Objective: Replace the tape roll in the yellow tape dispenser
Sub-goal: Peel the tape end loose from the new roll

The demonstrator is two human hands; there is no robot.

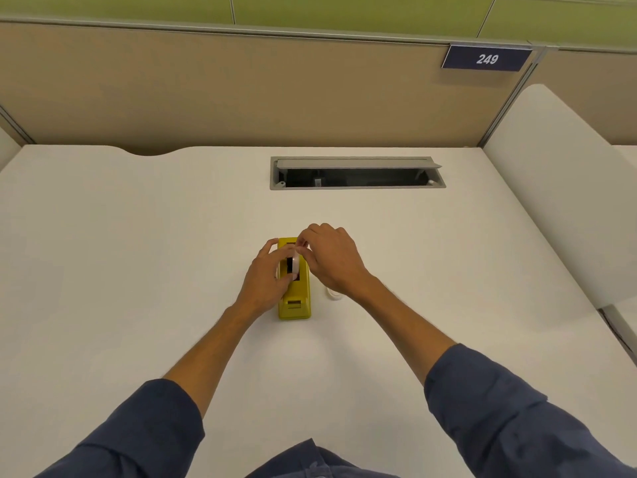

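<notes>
The yellow tape dispenser stands lengthwise on the white desk, its dark slot facing up. A white tape roll stands on edge in that slot. My left hand grips the roll from the left, thumb and fingers around it. My right hand reaches over from the right, its fingertips pinched at the top of the roll. A second white ring-shaped roll lies on the desk just right of the dispenser, mostly hidden under my right wrist.
An open cable tray with a grey lid is set into the desk behind the dispenser. Beige partition panels rise at the back, one with a sign reading 249. A white divider bounds the right side.
</notes>
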